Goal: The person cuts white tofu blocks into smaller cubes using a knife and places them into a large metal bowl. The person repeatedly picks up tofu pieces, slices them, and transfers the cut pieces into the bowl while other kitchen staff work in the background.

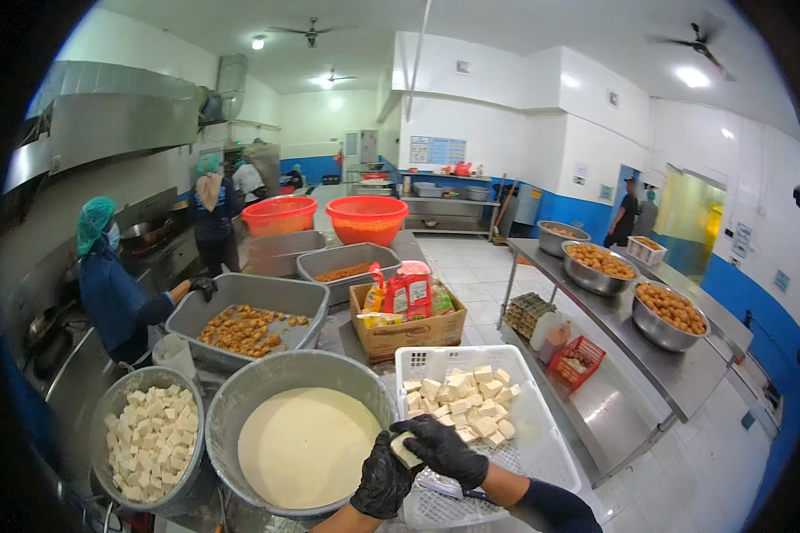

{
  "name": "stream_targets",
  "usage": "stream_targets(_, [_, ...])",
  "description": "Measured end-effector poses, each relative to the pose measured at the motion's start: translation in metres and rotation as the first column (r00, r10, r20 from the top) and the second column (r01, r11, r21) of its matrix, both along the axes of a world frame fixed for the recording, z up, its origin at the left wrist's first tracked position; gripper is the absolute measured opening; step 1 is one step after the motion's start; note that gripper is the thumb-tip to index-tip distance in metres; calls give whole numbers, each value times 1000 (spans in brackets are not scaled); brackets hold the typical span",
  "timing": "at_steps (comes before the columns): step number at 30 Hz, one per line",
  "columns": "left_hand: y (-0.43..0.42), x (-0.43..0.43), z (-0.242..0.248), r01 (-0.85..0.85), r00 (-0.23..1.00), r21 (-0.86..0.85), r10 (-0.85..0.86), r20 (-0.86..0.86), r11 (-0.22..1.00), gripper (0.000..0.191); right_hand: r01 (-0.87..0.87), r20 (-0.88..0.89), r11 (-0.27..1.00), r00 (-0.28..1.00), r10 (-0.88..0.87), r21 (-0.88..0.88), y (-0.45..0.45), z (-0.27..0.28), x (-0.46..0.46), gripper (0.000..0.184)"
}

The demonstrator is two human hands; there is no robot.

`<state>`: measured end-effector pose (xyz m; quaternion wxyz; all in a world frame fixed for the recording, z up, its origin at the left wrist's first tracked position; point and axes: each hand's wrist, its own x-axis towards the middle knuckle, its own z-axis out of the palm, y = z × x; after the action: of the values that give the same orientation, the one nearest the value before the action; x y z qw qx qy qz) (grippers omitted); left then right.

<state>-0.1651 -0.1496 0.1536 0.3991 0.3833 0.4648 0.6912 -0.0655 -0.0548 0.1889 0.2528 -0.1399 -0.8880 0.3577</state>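
A pale block of tofu (406, 450) is held between my two black-gloved hands, over the near left edge of a white plastic basket (555, 440). My left hand (385, 476) grips it from the left, beside the rim of a grey tub of cream-coloured batter (310, 443). From the right, my right hand (443, 448) closes its fingers on the same block. Cut tofu pieces (470, 403) lie heaped in the basket's far part. Below my right hand, a knife-like tool (450, 486) is partly hidden. At the left, another grey tub holds many tofu cubes (152, 443).
Beyond the batter stand a grey bin of fried pieces (247, 330), a cardboard box (407, 336) of packets and red baskets (367, 216). A co-worker (123, 286) reaches into the bin from the left. Steel bowls (670, 316) of fried balls stand on the right table (613, 320).
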Motion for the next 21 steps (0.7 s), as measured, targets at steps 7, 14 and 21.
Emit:
stream_targets(7, [20, -12, -49, 147, 527, 140, -197, 827, 979, 47, 35, -136, 963, 988, -74, -269, -19, -47, -18, 46])
stream_targets(14, [8, -21, -51, 291, 489, -83, -74, 869, 953, 64, -30, -290, 968, 956, -44, -248, 30, -83, 0, 43])
stream_targets(21, [-40, -98, -7, 170, 431, 199, -254, 866, 965, 67, -97, 972, 995, 234, 32, -9, 59, -167, 83, 65])
